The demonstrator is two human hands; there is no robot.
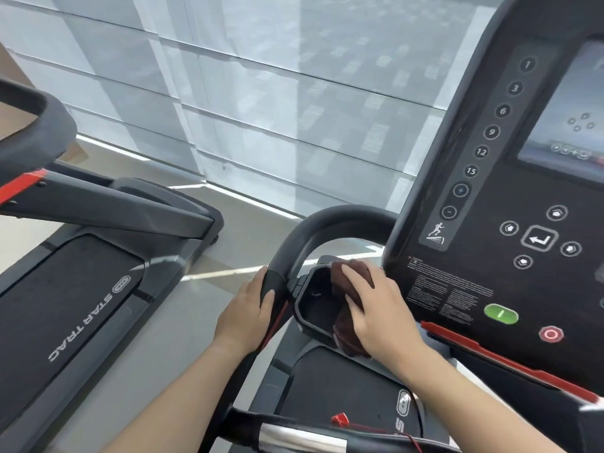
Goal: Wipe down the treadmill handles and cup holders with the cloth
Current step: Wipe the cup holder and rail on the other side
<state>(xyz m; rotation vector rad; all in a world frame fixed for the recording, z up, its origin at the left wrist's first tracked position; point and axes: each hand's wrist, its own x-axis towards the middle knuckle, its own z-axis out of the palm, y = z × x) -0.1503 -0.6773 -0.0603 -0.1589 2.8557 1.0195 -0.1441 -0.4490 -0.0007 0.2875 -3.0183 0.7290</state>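
Note:
A dark brown cloth (343, 289) lies bunched along the right side of the black cup holder (315, 300), left of the console. My right hand (376, 305) presses flat on the cloth, fingers spread over it and pointing left. The curved black left handle (313, 230) arches above the cup holder. My left hand (248, 313) grips that handle lower down, fingers wrapped around it, thumb on the near side. Part of the cloth is hidden under my right palm.
The console (490, 256) with number buttons, green start and red stop buttons rises at right. A front bar with a metal sensor (300, 436) and a red safety clip (341, 419) crosses below. A second treadmill (75, 289) stands to the left. Window blinds fill the background.

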